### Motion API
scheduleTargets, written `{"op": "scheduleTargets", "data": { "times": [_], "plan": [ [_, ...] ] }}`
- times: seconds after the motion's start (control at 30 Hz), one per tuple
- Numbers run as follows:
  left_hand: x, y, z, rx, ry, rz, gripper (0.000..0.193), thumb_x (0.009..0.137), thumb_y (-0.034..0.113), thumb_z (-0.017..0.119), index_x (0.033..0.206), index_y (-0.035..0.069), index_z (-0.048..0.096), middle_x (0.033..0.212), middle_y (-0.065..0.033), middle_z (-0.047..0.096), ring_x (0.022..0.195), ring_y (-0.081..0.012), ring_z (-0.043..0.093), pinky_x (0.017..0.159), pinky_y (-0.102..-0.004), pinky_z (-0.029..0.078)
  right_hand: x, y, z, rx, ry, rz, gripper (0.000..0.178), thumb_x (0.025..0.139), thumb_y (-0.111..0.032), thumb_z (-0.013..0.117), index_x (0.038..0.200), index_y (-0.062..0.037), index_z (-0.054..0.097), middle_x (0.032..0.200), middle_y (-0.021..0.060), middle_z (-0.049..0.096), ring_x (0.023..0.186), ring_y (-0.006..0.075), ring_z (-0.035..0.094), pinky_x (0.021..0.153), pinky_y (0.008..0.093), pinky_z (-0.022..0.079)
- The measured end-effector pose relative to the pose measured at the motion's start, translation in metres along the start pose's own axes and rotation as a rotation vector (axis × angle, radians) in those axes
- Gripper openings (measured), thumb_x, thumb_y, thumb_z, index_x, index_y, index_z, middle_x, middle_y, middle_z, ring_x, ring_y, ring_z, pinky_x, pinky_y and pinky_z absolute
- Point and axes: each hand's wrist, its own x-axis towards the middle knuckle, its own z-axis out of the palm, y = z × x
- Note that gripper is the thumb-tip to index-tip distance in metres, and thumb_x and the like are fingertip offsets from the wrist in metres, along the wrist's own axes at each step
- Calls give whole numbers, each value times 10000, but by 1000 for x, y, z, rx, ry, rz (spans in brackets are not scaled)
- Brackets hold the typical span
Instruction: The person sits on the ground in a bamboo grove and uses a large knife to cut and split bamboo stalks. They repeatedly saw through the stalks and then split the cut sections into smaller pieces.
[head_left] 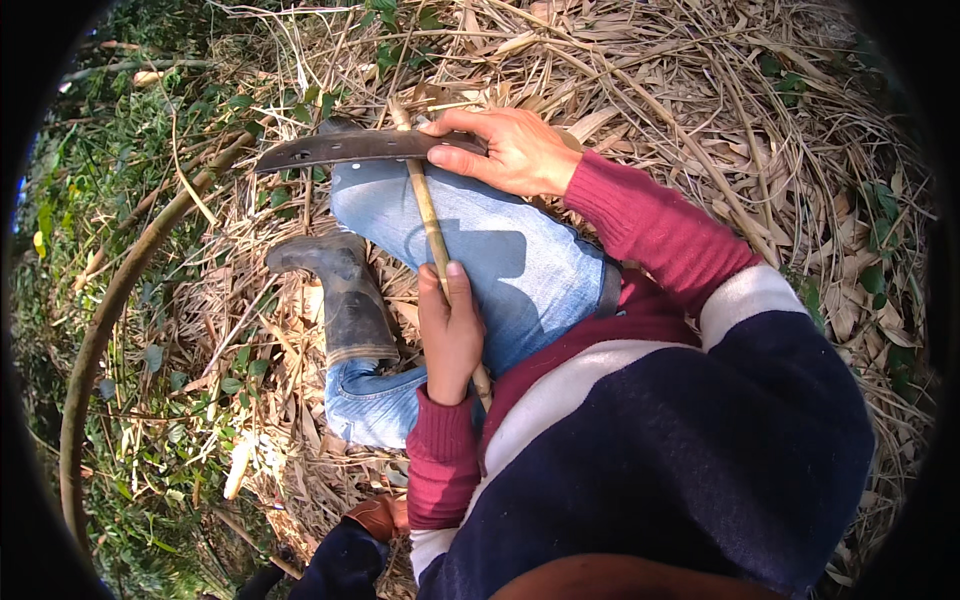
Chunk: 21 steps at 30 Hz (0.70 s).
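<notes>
My left hand (450,330) is closed around a slim, pale bamboo stick (430,215), its thumb lying along the stick. The stick runs lengthwise over my jeans-clad thigh (520,255), its cut upper end past the knee. Across the stick, near that end, lies a long dark metal blade (340,150), slightly curved, with small holes toward its left tip. My right hand (510,150) pinches the blade's right end between thumb and fingers. Those fingers partly hide that end, so I cannot tell whether it has a handle.
A black rubber boot (350,300) rests on dry bamboo leaves (640,90). To the left, a thick bent stalk (115,300) arches through green undergrowth (70,215). At the lower edge, a dark sleeve with a brown cuff (372,518) shows near a partly hidden hand.
</notes>
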Motion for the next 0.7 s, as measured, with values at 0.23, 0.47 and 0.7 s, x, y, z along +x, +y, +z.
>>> {"op": "scheduleTargets", "data": {
  "times": [0.23, 0.47, 0.7],
  "plan": [
    [-3, 14, -24, -342, -196, -178, 321, 1113, 354, 405, 1009, 75, 524, 584, 23, 429, 464, -53, 393, 431, -219, 307, -15, -1, -3, -129, 49, -160, 517, 940, -535, 637, 1279, -145, 665, 1077, 124, 720, 972, 336, 695, 816, 423, 551],
    [-6, 6, 3, 451, 146, 218, 221, 1076, 243, 488, 1045, 28, 528, 639, -210, 577, 545, -410, 567, 501, -465, 406, -26, 1, -9, -101, 27, -62, 497, 951, -497, 651, 1285, -130, 664, 1115, 122, 722, 1017, 316, 701, 838, 400, 559],
    [-3, 12, 21, 608, 232, 193, 221, 1078, 238, 456, 1036, 26, 502, 653, -285, 579, 623, -502, 588, 533, -557, 401, -7, -4, -24, -44, -121, 14, 561, 977, -569, 568, 1302, -120, 653, 1136, 171, 724, 1047, 357, 695, 889, 424, 538]
  ]
}}
